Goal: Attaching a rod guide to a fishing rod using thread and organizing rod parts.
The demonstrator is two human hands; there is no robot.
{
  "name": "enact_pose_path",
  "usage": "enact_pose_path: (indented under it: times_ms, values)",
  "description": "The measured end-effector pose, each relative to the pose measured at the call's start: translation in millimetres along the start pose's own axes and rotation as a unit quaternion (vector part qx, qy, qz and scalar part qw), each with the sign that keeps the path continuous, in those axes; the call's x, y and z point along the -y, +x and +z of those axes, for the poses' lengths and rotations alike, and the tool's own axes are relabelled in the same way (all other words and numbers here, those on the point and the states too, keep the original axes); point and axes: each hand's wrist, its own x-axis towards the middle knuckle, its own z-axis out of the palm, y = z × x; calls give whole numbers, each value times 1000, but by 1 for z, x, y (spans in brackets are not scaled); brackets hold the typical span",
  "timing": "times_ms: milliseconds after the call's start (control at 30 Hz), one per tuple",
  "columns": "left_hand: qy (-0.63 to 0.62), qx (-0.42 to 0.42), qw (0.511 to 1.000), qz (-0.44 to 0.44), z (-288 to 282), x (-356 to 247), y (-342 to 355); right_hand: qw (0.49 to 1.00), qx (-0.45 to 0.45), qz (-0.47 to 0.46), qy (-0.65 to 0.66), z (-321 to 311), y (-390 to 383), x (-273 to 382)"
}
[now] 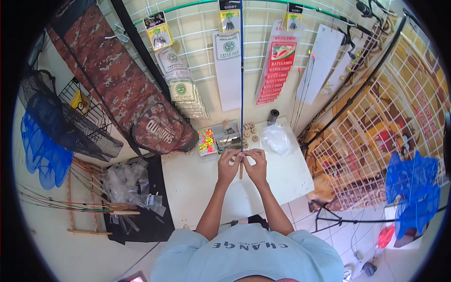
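Observation:
Over the white table, a thin blue fishing rod (242, 84) stands out ahead of me, its slim wooden handle (241, 173) pointing back toward my body. My left hand (227, 165) and my right hand (257, 165) meet where the blue shaft joins the wood. Both are closed in a pinch around that joint, thumbs and fingertips nearly touching. Anything small between the fingertips is hidden. Just beyond my hands lies a clear compartment box (227, 134), beside a pack of bright yellow, red and green pieces (206, 142).
On the white table (197, 192) are round tan rings (254, 138), a crumpled clear plastic bag (278, 140) and a dark spool (273, 115). A camouflage rod bag (159, 124) leans at left, near several wooden-handled rods (124, 207). Packets hang from the wire grid (202, 51) ahead.

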Motion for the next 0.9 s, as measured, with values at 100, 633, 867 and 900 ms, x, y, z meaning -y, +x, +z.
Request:
enact_pose_path:
  times_ms: [100, 633, 867, 900]
  values:
    - [-9, -39, 998, -38, 18, 0, 1, 1000, 17, -9, 7, -2, 10, -16]
    - [29, -57, 993, -104, 14, 39, -22, 994, 85, -59, 40, 20, 22, -25]
    - [61, -53, 991, -108, -11, 53, -22, 992, 123, -23, 33, 45, 19, -25]
    - [61, -52, 991, -108, -14, 56, -22, 991, 134, -12, 26, 50, 18, -27]
